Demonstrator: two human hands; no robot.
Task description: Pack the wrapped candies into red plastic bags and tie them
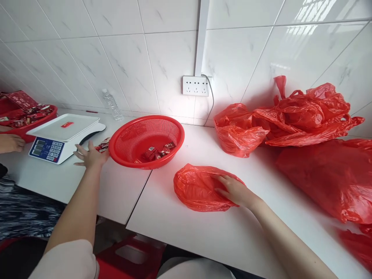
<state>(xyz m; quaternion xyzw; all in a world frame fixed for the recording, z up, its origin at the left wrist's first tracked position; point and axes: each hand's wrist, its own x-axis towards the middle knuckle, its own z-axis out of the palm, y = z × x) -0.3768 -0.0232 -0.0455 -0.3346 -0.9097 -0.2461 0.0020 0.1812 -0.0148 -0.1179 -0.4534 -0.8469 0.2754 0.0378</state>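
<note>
Right hand (232, 191) has its fingers apart inside the red bag (193, 188), I'd guess to prop its mouth; left hand's (93, 156) fingers are spread wide, packets (102, 145) just beyond them and the basket (130, 133) beside the thumb, probably for easy reach.

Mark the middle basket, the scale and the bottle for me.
Middle basket (142, 131): head view, on the bare mesh of its inner back wall.
Scale (80, 124): head view, on its white tray, right of the small red packet (67, 124).
Bottle (112, 105): head view, mid-body.
</note>
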